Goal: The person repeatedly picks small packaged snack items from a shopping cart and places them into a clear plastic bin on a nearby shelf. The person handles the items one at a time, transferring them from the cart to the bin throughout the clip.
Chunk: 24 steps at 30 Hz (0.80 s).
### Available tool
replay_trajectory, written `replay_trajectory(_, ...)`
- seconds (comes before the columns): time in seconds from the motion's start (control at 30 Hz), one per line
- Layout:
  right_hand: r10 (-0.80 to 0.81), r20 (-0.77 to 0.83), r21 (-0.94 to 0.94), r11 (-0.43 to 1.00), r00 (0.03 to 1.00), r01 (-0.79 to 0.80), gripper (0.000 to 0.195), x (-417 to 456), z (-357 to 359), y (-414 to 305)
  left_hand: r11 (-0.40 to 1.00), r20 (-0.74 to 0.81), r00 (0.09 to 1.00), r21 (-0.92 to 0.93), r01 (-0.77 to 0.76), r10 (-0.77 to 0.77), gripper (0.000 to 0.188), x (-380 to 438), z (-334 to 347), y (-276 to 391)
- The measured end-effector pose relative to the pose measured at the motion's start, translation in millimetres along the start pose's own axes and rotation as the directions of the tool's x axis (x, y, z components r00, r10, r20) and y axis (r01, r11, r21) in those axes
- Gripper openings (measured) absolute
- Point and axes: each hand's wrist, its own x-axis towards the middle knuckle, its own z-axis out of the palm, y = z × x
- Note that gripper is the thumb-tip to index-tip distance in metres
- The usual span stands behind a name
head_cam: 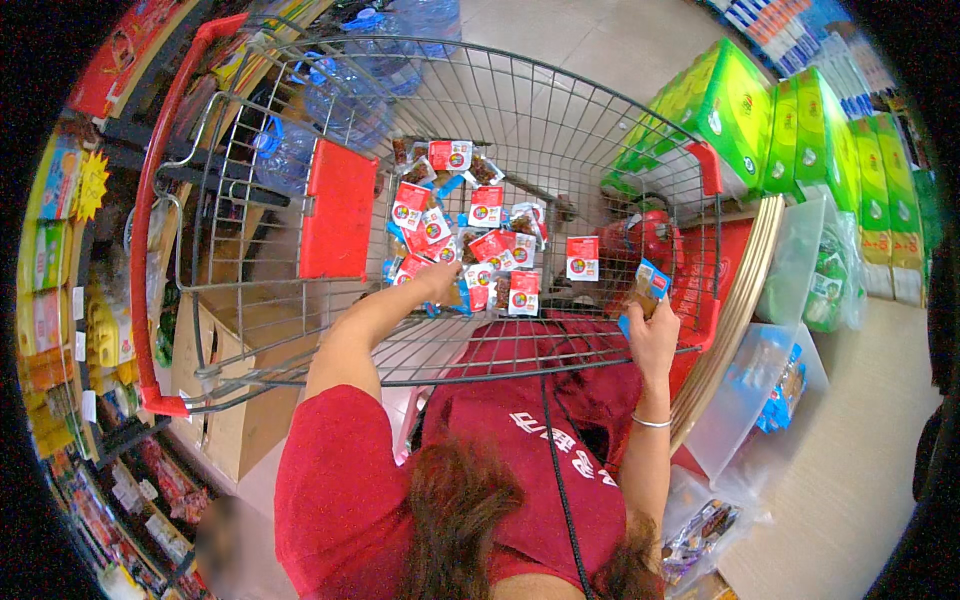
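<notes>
A metal wire shopping cart (517, 67) with red plastic corners and a red handle stands before me. Small red-and-white snack packets (487, 206) lie heaped in it, with blue ones among them. My left hand (439, 281) reaches over the near side onto the heap, its fingers at a small brown packet; whether it grips this is unclear. My right hand (651, 322), at the cart's near right end, holds a blue-and-brown snack packet (649, 283). One red-and-white packet (583, 259) lies apart, between the heap and my right hand.
Shelves of packaged goods (52, 255) run along the left, with a cardboard box (255, 405) below. Large blue-capped water bottles (345, 97) stand beyond the cart. Green cartons (720, 120) are stacked at the right. Nearer are a clear plastic bin (757, 405) with blue packets and a plastic bag (701, 536).
</notes>
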Motion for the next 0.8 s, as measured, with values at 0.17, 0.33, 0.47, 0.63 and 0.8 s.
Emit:
replay_trajectory(0.17,0.006,-0.003,-0.018,1.000,1.000,-0.006,0.025,-0.2,0.8,1.9,0.921,-0.271,0.929,0.362,-0.145,0.253,0.072,-0.9,0.6,-1.4)
replay_trajectory(0.33,-0.005,-0.006,-0.009,1.000,1.000,0.005,0.027,0.0,1.7,3.3,0.832,-0.045,0.931,0.466,-0.301,0.362,0.060,10.7,2.3,-7.0)
replay_trajectory(0.47,0.020,0.010,-0.032,0.999,1.000,-0.020,0.026,0.2,-0.6,-1.7,0.947,0.079,0.973,0.228,-0.227,0.215,0.051,9.6,8.5,-9.5)
replay_trajectory(0.63,0.004,0.007,-0.040,0.999,1.000,-0.004,0.026,0.3,-0.1,0.1,0.973,0.115,0.983,0.167,-0.160,0.142,0.054,14.9,4.3,-10.1)
replay_trajectory(0.8,0.022,0.020,-0.041,0.999,1.000,-0.022,0.027,1.6,-3.3,-7.3,0.982,0.153,0.985,0.159,-0.105,0.081,0.051,28.3,4.9,-11.2)
